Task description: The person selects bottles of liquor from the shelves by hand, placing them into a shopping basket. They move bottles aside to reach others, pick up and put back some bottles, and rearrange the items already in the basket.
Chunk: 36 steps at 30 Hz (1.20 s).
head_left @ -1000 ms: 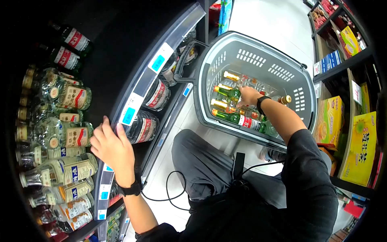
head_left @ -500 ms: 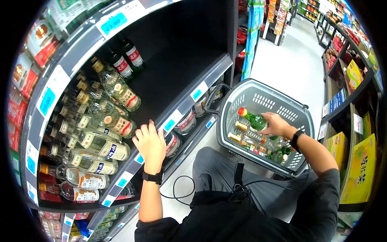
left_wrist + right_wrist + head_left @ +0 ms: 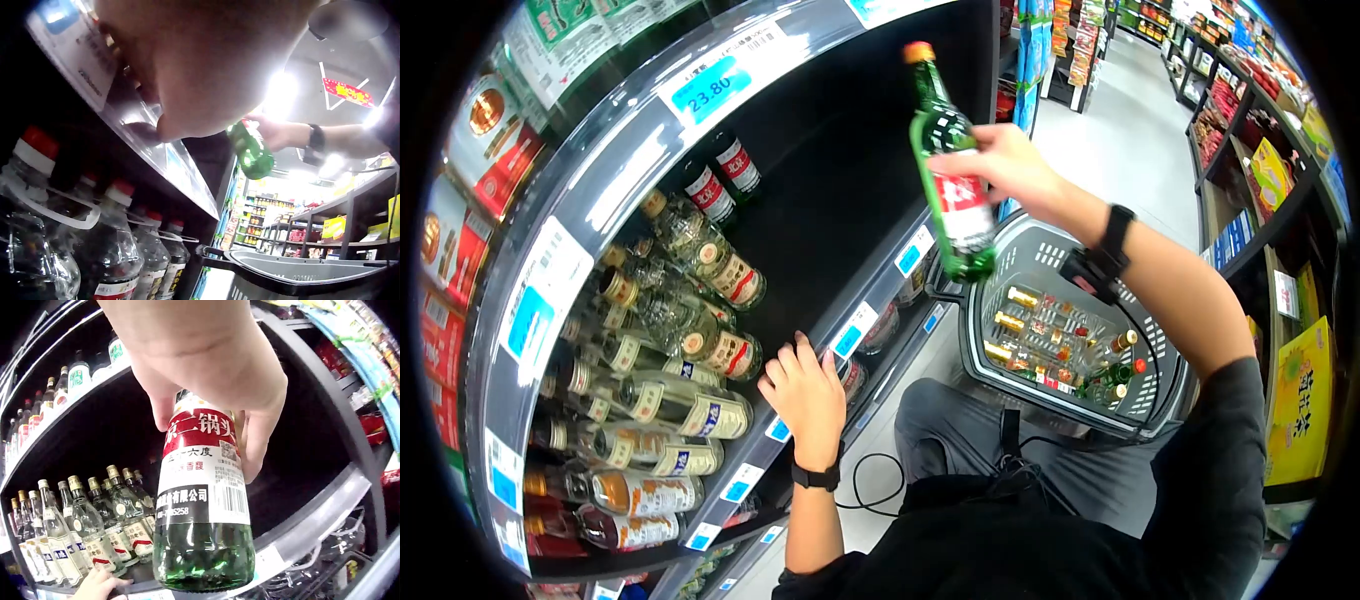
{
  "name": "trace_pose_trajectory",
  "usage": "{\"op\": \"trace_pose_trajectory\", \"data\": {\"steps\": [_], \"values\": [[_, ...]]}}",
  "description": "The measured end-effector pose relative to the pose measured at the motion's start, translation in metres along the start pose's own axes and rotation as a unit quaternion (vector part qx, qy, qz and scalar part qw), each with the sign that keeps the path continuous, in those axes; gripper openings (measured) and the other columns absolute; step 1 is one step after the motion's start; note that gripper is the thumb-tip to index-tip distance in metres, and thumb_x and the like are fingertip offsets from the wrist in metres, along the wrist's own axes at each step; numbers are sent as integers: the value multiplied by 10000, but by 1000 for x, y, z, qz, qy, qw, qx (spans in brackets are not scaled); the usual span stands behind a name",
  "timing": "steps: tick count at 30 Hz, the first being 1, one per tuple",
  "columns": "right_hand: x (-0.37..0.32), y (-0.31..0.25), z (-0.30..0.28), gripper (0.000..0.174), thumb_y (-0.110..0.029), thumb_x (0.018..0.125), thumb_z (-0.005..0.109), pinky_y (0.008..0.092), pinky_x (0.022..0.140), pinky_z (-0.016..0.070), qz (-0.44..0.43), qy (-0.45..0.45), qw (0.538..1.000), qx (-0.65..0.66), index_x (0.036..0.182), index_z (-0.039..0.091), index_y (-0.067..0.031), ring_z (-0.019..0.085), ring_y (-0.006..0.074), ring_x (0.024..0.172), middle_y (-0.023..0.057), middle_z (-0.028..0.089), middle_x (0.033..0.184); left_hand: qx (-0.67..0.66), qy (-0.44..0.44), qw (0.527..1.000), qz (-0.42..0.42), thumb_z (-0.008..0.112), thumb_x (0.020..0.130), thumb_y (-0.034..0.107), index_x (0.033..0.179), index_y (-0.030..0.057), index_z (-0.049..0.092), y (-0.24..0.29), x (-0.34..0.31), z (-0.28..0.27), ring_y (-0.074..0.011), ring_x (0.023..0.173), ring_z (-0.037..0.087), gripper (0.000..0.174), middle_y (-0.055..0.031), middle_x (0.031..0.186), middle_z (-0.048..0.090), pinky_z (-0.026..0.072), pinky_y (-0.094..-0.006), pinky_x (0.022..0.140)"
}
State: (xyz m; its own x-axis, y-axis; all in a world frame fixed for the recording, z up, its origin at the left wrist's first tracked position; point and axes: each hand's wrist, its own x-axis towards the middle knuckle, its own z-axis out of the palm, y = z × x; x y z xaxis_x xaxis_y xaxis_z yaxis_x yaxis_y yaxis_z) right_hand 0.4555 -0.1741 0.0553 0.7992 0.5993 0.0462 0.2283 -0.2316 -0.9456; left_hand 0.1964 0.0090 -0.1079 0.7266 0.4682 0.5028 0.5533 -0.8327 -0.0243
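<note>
My right hand [image 3: 1025, 175] grips a green glass liquor bottle [image 3: 963, 215] by its middle. The bottle has an orange cap and a red-and-white label, and is held nearly upright in front of the dark shelf. In the right wrist view the thumb and fingers wrap around the bottle [image 3: 203, 553] above its lower label. My left hand [image 3: 805, 395] rests on the shelf's front edge, fingers extended, beside clear bottles [image 3: 735, 280]. Two similar green bottles [image 3: 710, 190] stand farther back. A grey basket [image 3: 1025, 262] holds several clear bottles [image 3: 1050, 330] and a green one [image 3: 1115, 375].
Price tags [image 3: 710, 90] line the upper shelf's edge, above the bottle's level. Large red-capped jugs [image 3: 115, 250] stand on the shelf below. Across the aisle [image 3: 1090, 150], a rack holds yellow boxes [image 3: 1300, 400]. The basket's raised handle [image 3: 945, 290] lies against the shelf side.
My right hand has lifted the green bottle up out of the basket and carried it left toward the shelf. The left hand stays on the shelf edge while the head view has tilted up.
</note>
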Motion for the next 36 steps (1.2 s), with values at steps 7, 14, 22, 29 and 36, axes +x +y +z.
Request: {"op": "trace_pose_trajectory", "data": {"steps": [7, 14, 22, 29, 36], "values": [[104, -2, 87, 445, -255, 715, 867, 337, 699, 599, -72, 29, 995, 65, 966, 671, 54, 714, 204, 795, 135, 711, 903, -8, -8, 1000, -2, 598, 907, 304, 1265, 32, 579, -3, 0, 3, -296, 1042, 500, 449, -111, 1162, 578, 364, -433, 908], [150, -12, 166, 486, -242, 704, 875, 332, 749, 586, -125, 46, 990, 53, 1008, 659, 69, 706, 199, 834, 148, 715, 937, -7, -27, 1000, -5, 611, 888, 315, 1284, 42, 568, -5, 0, 8, -309, 1017, 507, 482, -128, 1182, 577, 364, -448, 905], [171, -9, 227, 570, -289, 637, 893, 352, 800, 554, -262, 29, 961, 86, 1010, 664, 76, 715, 278, 888, 215, 717, 938, -4, -35, 999, -8, 621, 869, 307, 1288, 46, 565, -3, 0, 5, -315, 995, 504, 497, -133, 1179, 573, 364, -449, 892], [183, -5, 249, 553, -190, 755, 835, 329, 887, 517, -259, -8, 961, 98, 1178, 583, 62, 674, 228, 981, 172, 698, 1047, 3, -30, 1000, 1, 621, 870, 301, 1291, 46, 564, -2, -1, 3, -314, 1008, 509, 496, -134, 1178, 578, 370, -451, 896], [190, 2, 254, 573, -193, 766, 834, 334, 866, 518, -229, -34, 970, 71, 1206, 564, 57, 666, 221, 974, 167, 693, 1052, 6, -33, 999, -2, 619, 875, 301, 1295, 46, 562, -2, 0, 3, -317, 1016, 508, 494, -134, 1192, 578, 367, -453, 908]]}}
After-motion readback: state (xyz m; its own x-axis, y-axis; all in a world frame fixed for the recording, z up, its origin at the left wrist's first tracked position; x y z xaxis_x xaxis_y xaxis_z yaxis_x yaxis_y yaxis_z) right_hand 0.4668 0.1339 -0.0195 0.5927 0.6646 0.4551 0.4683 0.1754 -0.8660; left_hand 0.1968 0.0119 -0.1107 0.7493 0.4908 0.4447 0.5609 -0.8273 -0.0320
